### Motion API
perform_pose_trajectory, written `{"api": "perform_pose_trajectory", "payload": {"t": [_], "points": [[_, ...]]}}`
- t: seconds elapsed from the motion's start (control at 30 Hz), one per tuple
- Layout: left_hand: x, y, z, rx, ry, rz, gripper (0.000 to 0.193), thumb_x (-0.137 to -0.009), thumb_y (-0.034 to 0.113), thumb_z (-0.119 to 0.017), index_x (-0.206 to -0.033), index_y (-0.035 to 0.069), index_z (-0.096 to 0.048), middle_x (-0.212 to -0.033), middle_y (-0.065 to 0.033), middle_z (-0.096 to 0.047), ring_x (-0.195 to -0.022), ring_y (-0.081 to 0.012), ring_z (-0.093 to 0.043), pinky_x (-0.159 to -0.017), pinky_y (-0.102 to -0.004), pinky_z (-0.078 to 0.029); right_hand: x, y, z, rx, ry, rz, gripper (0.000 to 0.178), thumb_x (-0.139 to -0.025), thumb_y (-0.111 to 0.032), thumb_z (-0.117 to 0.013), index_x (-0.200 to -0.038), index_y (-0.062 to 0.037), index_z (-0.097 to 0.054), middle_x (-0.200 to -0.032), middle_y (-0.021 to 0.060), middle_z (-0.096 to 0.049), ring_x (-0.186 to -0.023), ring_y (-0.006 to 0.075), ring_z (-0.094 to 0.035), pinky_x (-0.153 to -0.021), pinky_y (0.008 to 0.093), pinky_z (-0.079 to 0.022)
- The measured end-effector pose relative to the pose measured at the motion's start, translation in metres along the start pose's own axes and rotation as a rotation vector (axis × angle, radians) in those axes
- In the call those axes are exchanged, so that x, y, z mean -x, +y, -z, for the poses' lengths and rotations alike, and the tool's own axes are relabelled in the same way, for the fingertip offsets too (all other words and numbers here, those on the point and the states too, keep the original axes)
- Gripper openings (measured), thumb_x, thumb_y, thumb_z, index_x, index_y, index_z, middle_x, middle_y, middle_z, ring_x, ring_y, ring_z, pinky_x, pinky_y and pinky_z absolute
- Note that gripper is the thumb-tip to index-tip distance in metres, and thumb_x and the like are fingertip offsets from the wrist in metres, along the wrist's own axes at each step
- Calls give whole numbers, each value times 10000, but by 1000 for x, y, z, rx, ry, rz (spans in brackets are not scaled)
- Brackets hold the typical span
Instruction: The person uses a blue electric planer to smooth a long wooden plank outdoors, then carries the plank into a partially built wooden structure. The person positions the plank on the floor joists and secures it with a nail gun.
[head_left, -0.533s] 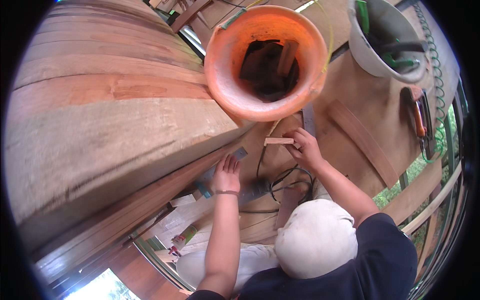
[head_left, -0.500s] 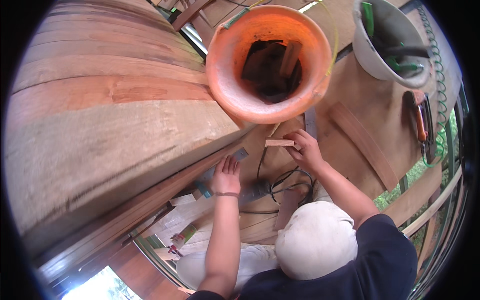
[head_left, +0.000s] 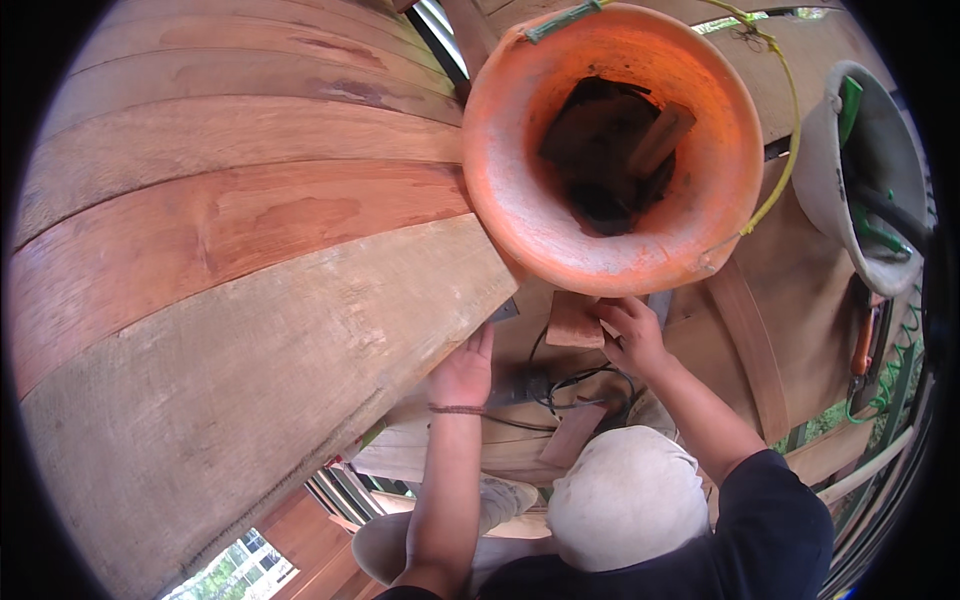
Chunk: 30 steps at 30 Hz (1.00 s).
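Note:
My right hand (head_left: 635, 338) is closed on the end of a small, short wood block (head_left: 575, 325), gripping it between thumb and fingers just below the orange bucket (head_left: 500, 200). The block's broad face is tilted up into view. My left hand (head_left: 463, 375) lies along the edge of the thick pale beam (head_left: 300, 330), palm showing and fingers stretched out. Its fingertips are partly hidden under that edge, near a small grey metal plate (head_left: 507, 310). Whether the fingers touch the plate, I cannot tell.
Dark wood scraps fill the orange bucket's bottom. A grey bucket (head_left: 818, 165) with green-handled tools stands at right, above an orange-handled tool (head_left: 863, 345) and a coiled green hose (head_left: 908, 350). A curved wood strip (head_left: 750, 345) and black cable (head_left: 570, 385) lie nearby.
The view has shifted, with the beam and orange bucket appearing larger. The block in my right hand has turned from edge-on to show its broad face. My left fingertips have slipped partly beneath the beam's edge.

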<state>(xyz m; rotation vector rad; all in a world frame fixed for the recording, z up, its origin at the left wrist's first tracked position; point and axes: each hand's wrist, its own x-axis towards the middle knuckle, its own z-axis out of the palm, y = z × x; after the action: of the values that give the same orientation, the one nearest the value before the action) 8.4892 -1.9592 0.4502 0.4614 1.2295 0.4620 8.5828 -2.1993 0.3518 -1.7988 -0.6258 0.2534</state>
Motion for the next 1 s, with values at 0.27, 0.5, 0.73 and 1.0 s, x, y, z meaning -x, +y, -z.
{"api": "perform_pose_trajectory", "payload": {"t": [0.27,0.5,0.73,1.0], "points": [[-5,1,12,-22,-128,10,631,-1037,398,-459,-1418,-102,-404,-1465,-224,-451,-1363,-368,-463,-1160,-511,-384,2,-1,-4,-5,-58,-74,376,-720,38,-708,-1082,-61,-711,-1085,162,-651,-938,355,-672,-796,416,-553],[-14,0,32,-381,-275,-123,610,-1027,373,-436,-1413,-100,-417,-1485,-223,-432,-1387,-385,-431,-1165,-520,-370,-9,-7,-5,-63,-43,-35,313,-791,-9,-723,-1093,-87,-713,-1068,156,-667,-948,356,-669,-802,427,-551],[1,-9,2,-68,-60,37,528,-978,260,-454,-1392,-68,-469,-1431,-203,-499,-1363,-349,-467,-1152,-503,-375,-5,-17,1,-174,-134,-136,233,-803,-56,-749,-1033,-71,-714,-954,110,-673,-842,313,-673,-714,407,-548],[11,-55,5,-621,-535,90,429,-898,69,-538,-1324,10,-547,-1298,-113,-598,-1222,-230,-556,-1087,-400,-415,-2,-22,22,-246,-174,-229,243,-839,-90,-736,-1068,-17,-702,-923,161,-667,-816,338,-671,-716,395,-542]]}}
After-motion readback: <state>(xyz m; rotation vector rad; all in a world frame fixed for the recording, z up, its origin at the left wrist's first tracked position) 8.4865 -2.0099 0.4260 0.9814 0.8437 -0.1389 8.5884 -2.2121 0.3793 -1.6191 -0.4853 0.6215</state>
